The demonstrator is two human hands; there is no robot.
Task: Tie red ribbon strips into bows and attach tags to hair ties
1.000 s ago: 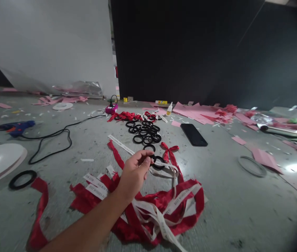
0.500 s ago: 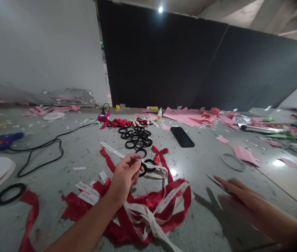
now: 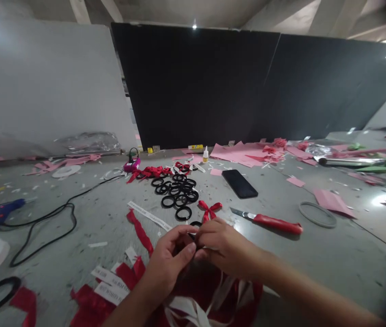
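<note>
My left hand [image 3: 174, 254] is closed in a pinch on a black ring, of which only a dark sliver shows between the fingers. My right hand [image 3: 225, 247] meets it there, fingertips pressed together; what they grip is hidden. Just behind the fingers the edge of a black ring [image 3: 196, 224] peeks out. Below both hands lies a heap of red ribbon [image 3: 92, 309] and printed white ribbon [image 3: 187, 309]. A red bow [image 3: 209, 209] sits just beyond my right hand. To its right, a red-handled utility knife [image 3: 278, 224] rests on the table, blade out.
Several black rings [image 3: 180, 200] are piled ahead, with red bows [image 3: 155, 171] behind them. A phone [image 3: 239, 183], a small glue bottle [image 3: 205, 155] and pink paper [image 3: 235, 153] lie farther back. On the left are a blue glue gun [image 3: 3, 212] and its black cord [image 3: 73, 213].
My right hand has put the utility knife down on the table and moved left to join my left hand at the black ring. The view has tilted up slightly.
</note>
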